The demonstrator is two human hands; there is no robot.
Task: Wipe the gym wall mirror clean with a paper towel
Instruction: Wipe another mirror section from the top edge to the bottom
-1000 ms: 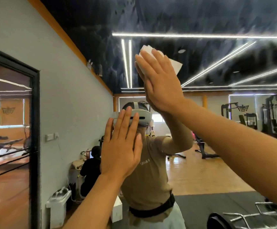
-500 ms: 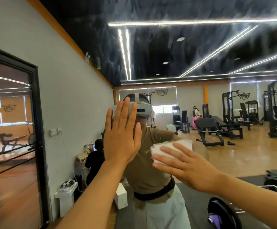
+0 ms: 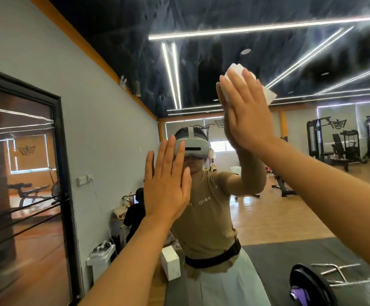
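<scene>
Two hands lie flat on the mirror (image 3: 268, 206): the right hand (image 3: 249, 111), fingers straight, presses the paper towel (image 3: 237, 71) against the glass high up, while the left hand (image 3: 166, 184) rests open lower down, holding nothing.

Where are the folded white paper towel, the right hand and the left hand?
folded white paper towel (image 3: 270, 95): head view, lower right corner.
right hand (image 3: 249, 115): head view, back of hand.
left hand (image 3: 166, 186): head view, back of hand.
</scene>
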